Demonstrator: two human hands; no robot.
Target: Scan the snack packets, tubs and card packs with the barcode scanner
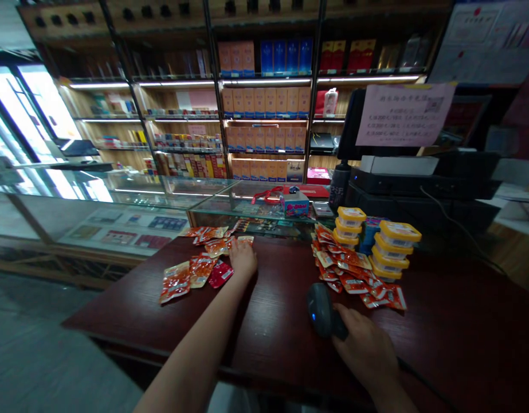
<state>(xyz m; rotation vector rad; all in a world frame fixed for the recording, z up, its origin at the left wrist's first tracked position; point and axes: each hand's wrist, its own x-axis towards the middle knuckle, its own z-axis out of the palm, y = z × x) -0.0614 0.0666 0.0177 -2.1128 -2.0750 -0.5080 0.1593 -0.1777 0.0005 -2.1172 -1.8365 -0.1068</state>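
- While the R hand (369,345) wraps round a dark-grey plastic handheld scanner (319,310) w/ blue light, at approx. 3 o'clock on the dark red-brown wooden tabletop (273,321), the L hand (244,258) sits at 11 o'clock, palm down.
- L fingers reach onto the loose orange-and-cream foil packets (176,281) (10 o'clock); pinching or just resting, can't tell.
- 1 small dark-red foil packet (221,275) near L wrist, also 10 o'clock.
- 2 o'clock: overlapping heap of orange foil packets (352,267), w/ 2 stacks of pale plastic tubs w/ yellow lids (391,253) close by.
- Progress: prob. partway, as packets lie in 2 separate lots; which is done & which left, can't tell. Neither hand on tubs atm.
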